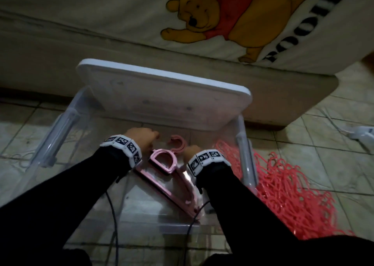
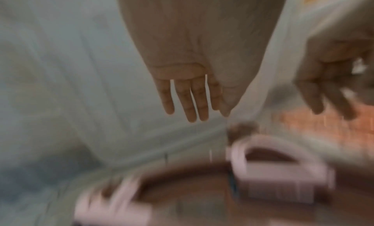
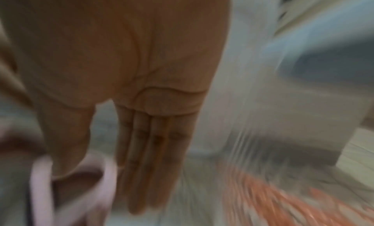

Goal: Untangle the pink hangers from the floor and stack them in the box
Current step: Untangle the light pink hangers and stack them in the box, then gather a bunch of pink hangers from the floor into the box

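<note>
A clear plastic box (image 1: 245, 154) stands on the tiled floor with its white lid (image 1: 162, 91) propped over the far end. Pale pink hangers (image 1: 162, 164) lie stacked inside it, hooks pointing away from me. My left hand (image 1: 145, 138) hovers over the left of the stack; the left wrist view shows its fingers (image 2: 190, 98) straight and empty above a blurred hanger (image 2: 273, 165). My right hand (image 1: 192, 151) is by the hooks, fingers (image 3: 149, 149) straight, thumb close to a pink hook (image 3: 40, 189). A tangled pile of coral-pink hangers (image 1: 283, 194) lies outside the box on the right.
A mattress with a bear-print cover (image 1: 222, 18) runs behind the box. A white object (image 1: 362, 134) lies on the floor at far right. Thin dark cables hang from both wrists across the box's near side. The box's left handle (image 1: 58, 136) juts out.
</note>
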Tool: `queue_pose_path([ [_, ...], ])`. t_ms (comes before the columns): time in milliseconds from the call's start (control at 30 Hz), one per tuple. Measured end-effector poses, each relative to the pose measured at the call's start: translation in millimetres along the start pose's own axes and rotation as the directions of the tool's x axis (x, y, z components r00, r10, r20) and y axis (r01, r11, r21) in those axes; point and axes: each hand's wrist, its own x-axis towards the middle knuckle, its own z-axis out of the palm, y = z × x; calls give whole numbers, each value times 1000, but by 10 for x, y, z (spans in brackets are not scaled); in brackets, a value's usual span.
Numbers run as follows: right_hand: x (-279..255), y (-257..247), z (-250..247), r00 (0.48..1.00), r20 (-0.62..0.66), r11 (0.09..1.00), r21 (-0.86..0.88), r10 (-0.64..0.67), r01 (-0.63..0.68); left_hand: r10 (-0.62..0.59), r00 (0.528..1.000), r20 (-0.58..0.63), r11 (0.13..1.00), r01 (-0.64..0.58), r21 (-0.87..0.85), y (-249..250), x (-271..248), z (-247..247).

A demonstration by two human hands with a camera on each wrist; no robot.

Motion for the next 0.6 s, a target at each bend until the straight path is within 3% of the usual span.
queue_pose_path([
  [133,-372,0,-579,985,-136,994,-17,-109,108,-47,988,-145,991,28,-131,102,-163,-490],
  [333,-1219,461,-1336,959,-268,992,68,-87,109,-34,956,-291,951,-58,-303,597,-409,-1332],
  [467,-1797,1075,-1484,911,-408,992,122,66,-18,16,947,-322,925,-136,-355,1232,-485,-1687],
  [600,-2272,1816,-1286,866,-411,943,279,287,-180,104,955,-277,899,-209,-384,1949,-489,-1768],
])
